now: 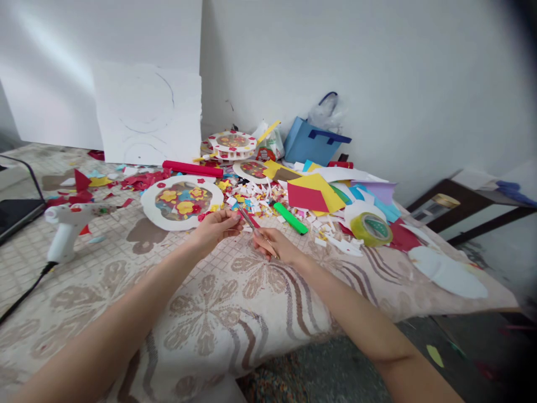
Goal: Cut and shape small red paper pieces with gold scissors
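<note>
So closest in is the patterned cloth (210, 313) over the counter. The right hand (274, 244) has its fingers wrapped around the scissors (247, 219), which sit just above the cloth, blades pointing away. The left hand (218, 226) is right by the blade tips, fingers bent in, but honestly can't tell if they're pinching anything. White glue gun (64, 238) off to the left, tape roll (358, 228) to the right, green tube (290, 218) just past the hands. Further back: a flowery disc (157, 220), tons of paper scraps (251, 196), a red roll (193, 169), then a blue bag (308, 143) near the wall.
</note>
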Available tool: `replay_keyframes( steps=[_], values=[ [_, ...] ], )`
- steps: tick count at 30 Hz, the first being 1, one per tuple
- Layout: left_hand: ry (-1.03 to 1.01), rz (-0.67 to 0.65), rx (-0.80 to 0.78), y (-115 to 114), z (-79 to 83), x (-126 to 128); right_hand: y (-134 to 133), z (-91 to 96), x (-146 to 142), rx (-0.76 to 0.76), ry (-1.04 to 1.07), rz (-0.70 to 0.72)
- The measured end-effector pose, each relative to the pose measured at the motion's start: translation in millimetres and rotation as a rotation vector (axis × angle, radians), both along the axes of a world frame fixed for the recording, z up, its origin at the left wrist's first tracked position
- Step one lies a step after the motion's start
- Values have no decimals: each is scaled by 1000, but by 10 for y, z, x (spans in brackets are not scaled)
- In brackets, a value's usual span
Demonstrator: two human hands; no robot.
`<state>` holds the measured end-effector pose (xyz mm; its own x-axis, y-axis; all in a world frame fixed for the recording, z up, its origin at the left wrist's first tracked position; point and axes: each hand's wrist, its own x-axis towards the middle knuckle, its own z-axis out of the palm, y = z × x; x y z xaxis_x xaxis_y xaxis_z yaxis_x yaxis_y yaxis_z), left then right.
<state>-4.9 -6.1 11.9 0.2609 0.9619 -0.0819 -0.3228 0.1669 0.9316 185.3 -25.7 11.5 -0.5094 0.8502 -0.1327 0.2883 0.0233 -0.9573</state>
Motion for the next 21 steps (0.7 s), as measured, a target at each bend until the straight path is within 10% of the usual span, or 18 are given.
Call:
replay_keyframes(
  steps=[21],
  values=[
    [-70, -22, -52, 24, -18, -19, -13, 14, 11, 56, -26, 15]
  ],
)
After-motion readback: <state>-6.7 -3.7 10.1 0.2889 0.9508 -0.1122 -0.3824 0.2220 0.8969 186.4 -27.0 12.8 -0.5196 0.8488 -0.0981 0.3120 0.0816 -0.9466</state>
